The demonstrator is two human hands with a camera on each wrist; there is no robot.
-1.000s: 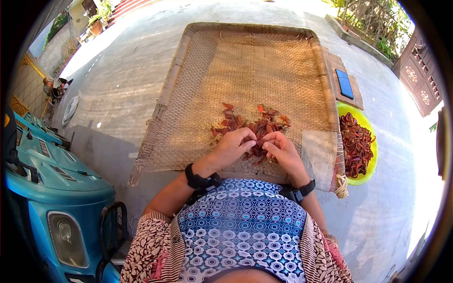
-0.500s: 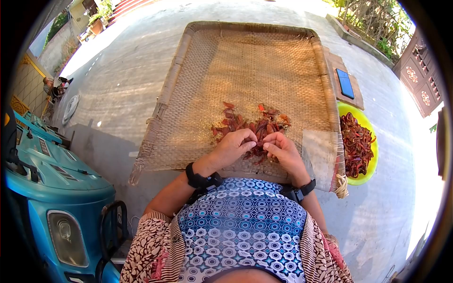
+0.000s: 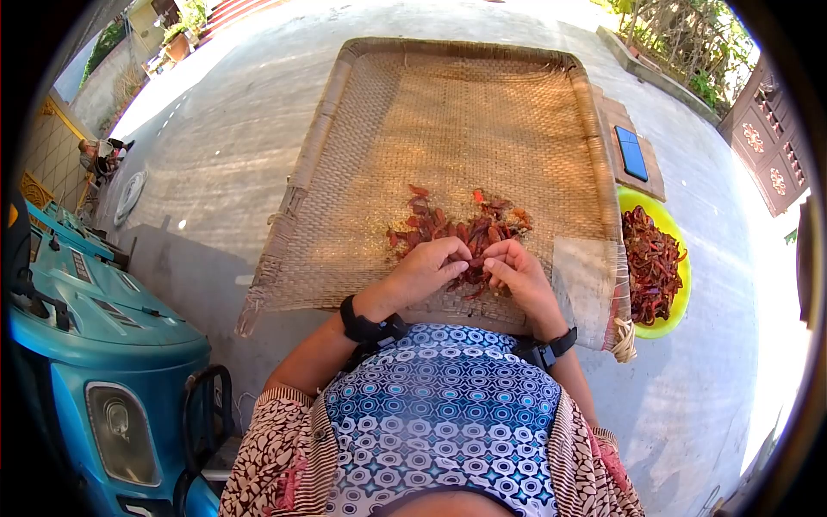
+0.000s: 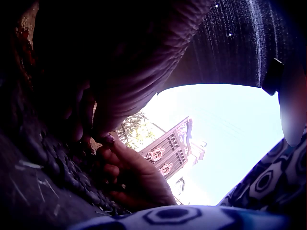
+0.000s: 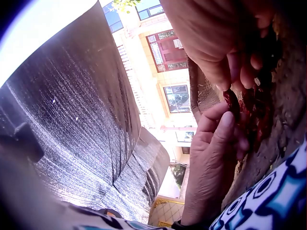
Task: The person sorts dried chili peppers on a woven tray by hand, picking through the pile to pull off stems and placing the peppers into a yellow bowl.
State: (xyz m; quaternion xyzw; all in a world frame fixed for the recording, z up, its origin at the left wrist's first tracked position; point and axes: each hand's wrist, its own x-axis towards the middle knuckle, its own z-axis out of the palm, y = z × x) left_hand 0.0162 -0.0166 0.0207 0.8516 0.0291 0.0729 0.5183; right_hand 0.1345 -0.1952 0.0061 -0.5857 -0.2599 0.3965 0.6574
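With both my left hand and right hand pinching one dried chili over the small pile on the woven tray, I judge most work remains, the yellow basin still full

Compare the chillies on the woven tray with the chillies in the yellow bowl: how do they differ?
The chillies on the woven tray form a small, loosely scattered pile; the chillies in the yellow bowl are a larger, dense heap. The left hand and right hand work at the tray pile; the bowl heap is untouched. Both look dried and dark red.
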